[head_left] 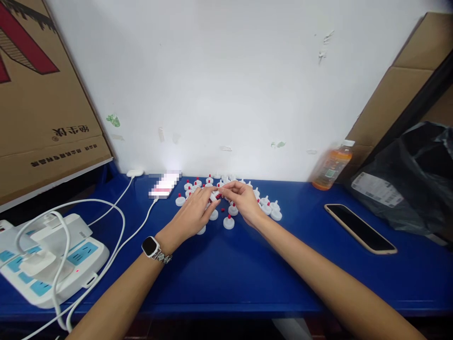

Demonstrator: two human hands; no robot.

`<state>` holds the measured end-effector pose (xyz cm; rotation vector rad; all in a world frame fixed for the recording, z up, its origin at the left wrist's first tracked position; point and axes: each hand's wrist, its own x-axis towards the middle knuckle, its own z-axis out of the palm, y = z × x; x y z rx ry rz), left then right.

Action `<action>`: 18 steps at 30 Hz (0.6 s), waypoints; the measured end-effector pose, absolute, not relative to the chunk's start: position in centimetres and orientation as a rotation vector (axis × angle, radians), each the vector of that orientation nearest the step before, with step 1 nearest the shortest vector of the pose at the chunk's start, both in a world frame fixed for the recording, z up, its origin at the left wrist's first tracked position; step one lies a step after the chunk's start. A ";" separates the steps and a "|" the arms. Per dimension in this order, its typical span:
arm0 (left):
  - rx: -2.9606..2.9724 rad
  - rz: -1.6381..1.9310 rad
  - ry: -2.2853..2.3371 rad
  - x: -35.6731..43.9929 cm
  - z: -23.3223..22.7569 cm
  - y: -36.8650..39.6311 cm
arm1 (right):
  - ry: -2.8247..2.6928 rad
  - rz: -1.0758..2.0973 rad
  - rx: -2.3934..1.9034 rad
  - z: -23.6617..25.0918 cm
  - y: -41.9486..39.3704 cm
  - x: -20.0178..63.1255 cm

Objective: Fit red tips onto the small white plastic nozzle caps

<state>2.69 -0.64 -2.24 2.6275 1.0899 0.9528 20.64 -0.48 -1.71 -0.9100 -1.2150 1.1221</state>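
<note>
White round nozzle caps, several with small red tips, lie in a cluster on the blue table around both hands. My left hand, with a watch on the wrist, is closed around a white nozzle cap turned on its side. From the right, my right hand meets it in a pinch, with a bit of red showing at the fingertips; the fingers partly hide it. A red-tipped cap stands just in front of the hands. One loose red tip lies between them.
A power strip with white cables occupies the left side. Near the wall is a lit phone. On the right are an orange drink bottle, a dark phone and a grey plastic bag. Cardboard stands at the left.
</note>
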 end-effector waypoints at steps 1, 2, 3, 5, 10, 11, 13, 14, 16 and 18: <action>2.625 0.959 1.075 2.6 -2.2 -0.6 | -1.216 1.128 -0.904 -1.8 -0.5 20.6; 2.621 0.969 1.061 2.6 -2.1 -0.7 | -1.212 1.130 -0.894 -1.8 -0.5 20.6; 2.616 0.974 1.048 2.6 -2.1 -0.7 | -1.201 1.130 -0.880 -1.9 -0.4 20.6; 2.604 0.966 1.041 2.6 -2.1 -0.7 | -1.171 1.127 -0.853 -1.9 -0.3 20.7; 2.580 0.916 1.038 2.7 -2.0 -1.0 | -1.205 1.185 -0.797 -1.7 -0.4 21.1; 2.579 0.919 1.035 2.6 -1.9 -1.0 | -1.222 1.203 -0.789 -1.6 -0.4 21.2; 2.591 0.914 1.024 2.6 -1.8 -1.1 | -1.250 1.214 -0.792 -1.5 -0.5 21.4; 2.603 0.904 1.010 2.6 -1.8 -1.2 | -1.261 1.205 -0.800 -1.5 -0.5 21.4; 2.626 0.879 0.979 2.7 -1.7 -1.2 | -1.281 1.178 -0.825 -1.4 -0.4 21.5; 2.634 0.874 0.961 2.8 -1.6 -1.3 | -1.306 1.150 -0.845 -1.3 -0.5 21.4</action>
